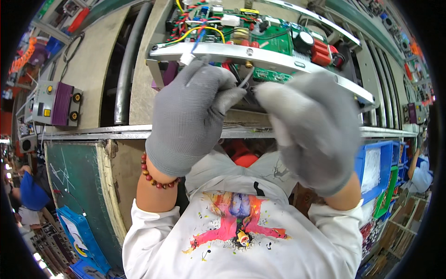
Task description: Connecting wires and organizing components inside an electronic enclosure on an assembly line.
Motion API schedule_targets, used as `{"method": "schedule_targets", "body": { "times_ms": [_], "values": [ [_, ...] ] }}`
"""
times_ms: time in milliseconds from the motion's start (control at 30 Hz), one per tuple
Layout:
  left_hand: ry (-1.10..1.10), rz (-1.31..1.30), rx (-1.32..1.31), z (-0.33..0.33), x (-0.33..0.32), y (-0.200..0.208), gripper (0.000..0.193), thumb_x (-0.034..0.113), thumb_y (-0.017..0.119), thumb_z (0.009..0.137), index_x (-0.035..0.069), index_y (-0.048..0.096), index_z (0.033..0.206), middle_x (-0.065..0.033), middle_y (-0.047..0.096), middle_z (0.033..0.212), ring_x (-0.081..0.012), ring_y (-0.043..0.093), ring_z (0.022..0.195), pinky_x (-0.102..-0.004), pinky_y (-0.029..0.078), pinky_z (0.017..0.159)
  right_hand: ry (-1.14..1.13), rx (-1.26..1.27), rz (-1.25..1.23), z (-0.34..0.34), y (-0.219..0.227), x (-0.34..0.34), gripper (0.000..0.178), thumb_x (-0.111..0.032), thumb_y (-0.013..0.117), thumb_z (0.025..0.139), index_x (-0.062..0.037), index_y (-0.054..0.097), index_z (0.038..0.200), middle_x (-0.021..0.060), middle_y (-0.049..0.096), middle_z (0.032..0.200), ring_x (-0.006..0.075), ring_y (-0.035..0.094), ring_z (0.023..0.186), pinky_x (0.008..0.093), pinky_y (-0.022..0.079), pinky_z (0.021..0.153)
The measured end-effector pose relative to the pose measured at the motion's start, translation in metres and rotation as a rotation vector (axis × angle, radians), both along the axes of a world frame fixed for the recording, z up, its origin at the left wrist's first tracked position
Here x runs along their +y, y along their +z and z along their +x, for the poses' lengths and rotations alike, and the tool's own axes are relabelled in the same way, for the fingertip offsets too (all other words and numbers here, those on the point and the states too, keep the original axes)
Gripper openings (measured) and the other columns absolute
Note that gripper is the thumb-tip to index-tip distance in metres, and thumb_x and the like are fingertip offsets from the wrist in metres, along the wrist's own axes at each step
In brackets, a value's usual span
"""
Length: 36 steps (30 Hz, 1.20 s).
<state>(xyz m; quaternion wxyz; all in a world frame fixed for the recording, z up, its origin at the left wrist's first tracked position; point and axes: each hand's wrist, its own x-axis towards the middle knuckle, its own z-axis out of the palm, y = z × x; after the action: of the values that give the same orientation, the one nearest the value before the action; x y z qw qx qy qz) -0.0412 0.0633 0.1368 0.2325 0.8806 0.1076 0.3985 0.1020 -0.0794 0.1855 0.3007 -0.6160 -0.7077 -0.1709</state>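
Note:
Both my hands wear grey knit gloves. My left hand (190, 107) is closed at the near side of an open electronic chassis, its thumb and fingertips pinching a thin grey tube (246, 78). That tube runs up to a brass fitting (249, 64) on the silver chassis rail (274, 58). A white connector (186, 58) on a blue wire hangs just above my left knuckles. To the right, my right hand (311, 125) is smeared by motion, in front of the rail with fingers bent. Inside the chassis are a green circuit board (278, 44), coloured wires and red components (320, 52).
A metal roller (132, 65) lies left of the chassis. Farther left stands a finished-looking purple and silver box (58, 103). The bench's metal edge (251, 133) crosses in front of me. Blue bins (377, 169) stand at the right, and a blue tray (83, 237) is at lower left.

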Motion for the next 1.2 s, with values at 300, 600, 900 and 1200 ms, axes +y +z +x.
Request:
{"method": "schedule_targets", "body": {
  "times_ms": [300, 600, 900, 1200],
  "values": [
    [-0.191, -0.37, -0.063, -0.019, 0.017, -0.013, 0.024, -0.001, 0.076, 0.078, 0.005, 0.074, 0.102, -0.0107, 0.07, 0.086, -0.0189, 0.065, 0.069, -0.0296, 0.05, 0.06, -0.06, 0.12, -0.082, 0.001, -0.043, 0.022, 0.023, -0.01, 0.067, 0.082, -0.0129, 0.063, 0.104, 0.0073, 0.065, 0.078, 0.0271, 0.065, 0.064, 0.0359, 0.05, 0.052],
    [-0.308, -0.541, -0.023, -0.03, 0.031, -0.022, 0.024, -0.008, 0.075, 0.074, -0.006, 0.074, 0.098, -0.0178, 0.074, 0.091, -0.0207, 0.072, 0.08, -0.0294, 0.055, 0.072, 0.006, 0.502, -0.291, -0.013, -0.013, 0.028, 0.006, -0.004, 0.069, 0.081, -0.0019, 0.067, 0.086, 0.0117, 0.064, 0.075, 0.0266, 0.063, 0.065, 0.0341, 0.05, 0.061],
    [-0.358, -0.66, -0.079, -0.031, 0.036, -0.021, 0.024, 0.0, 0.076, 0.08, -0.002, 0.072, 0.104, -0.0099, 0.073, 0.092, -0.0132, 0.07, 0.083, -0.0268, 0.056, 0.072, 0.008, 0.446, -0.247, -0.018, -0.013, 0.039, 0.009, -0.001, 0.072, 0.076, -0.0019, 0.068, 0.083, 0.0105, 0.067, 0.075, 0.0213, 0.064, 0.061, 0.0312, 0.05, 0.057],
    [-0.401, -0.692, -0.132, -0.031, 0.039, -0.024, 0.02, 0.001, 0.079, 0.08, -0.003, 0.069, 0.097, -0.0077, 0.072, 0.091, -0.0114, 0.07, 0.081, -0.0263, 0.058, 0.073, -0.049, 0.484, -0.224, -0.021, -0.015, 0.039, 0.008, 0.0, 0.073, 0.076, -0.0012, 0.068, 0.082, 0.0083, 0.067, 0.074, 0.016, 0.063, 0.062, 0.0284, 0.049, 0.058]
  ]
}}
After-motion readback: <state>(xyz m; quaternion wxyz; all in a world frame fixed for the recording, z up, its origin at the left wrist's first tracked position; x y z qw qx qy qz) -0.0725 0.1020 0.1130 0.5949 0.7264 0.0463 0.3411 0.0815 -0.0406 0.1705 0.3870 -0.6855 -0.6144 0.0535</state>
